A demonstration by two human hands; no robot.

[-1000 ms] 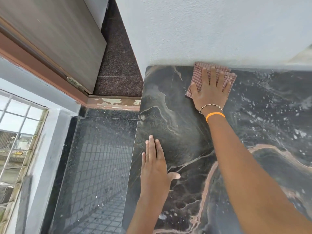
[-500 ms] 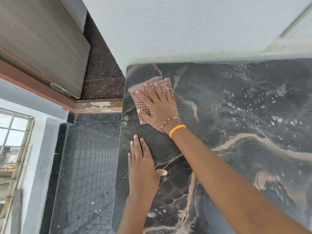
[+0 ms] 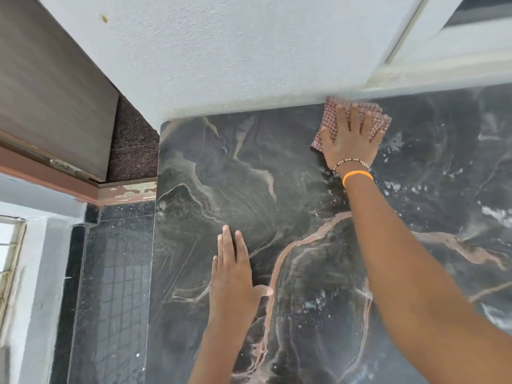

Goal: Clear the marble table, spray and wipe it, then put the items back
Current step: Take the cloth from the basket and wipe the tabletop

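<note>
The dark marble table (image 3: pixel 221 176) with pink and white veins fills the lower right of the head view. My right hand (image 3: pixel 350 142) lies flat, fingers spread, pressing a red checked cloth (image 3: pixel 329 115) onto the marble at its far edge against the wall. Only the cloth's edges show around my fingers. My left hand (image 3: pixel 235 278) rests flat on the marble near the table's left edge, fingers together, holding nothing. White spray droplets and streaks (image 3: pixel 401 187) cover the marble to the right of the cloth.
A white textured wall (image 3: pixel 235 56) runs along the table's far edge, with a white window frame (image 3: pixel 443 51) at the upper right. Left of the table lie a dark tiled floor (image 3: pixel 116 286) and a wooden door (image 3: pixel 50 92).
My right hand has slid the cloth from near the table's far left corner rightward and back along the wall edge. My left hand has stayed flat on the marble.
</note>
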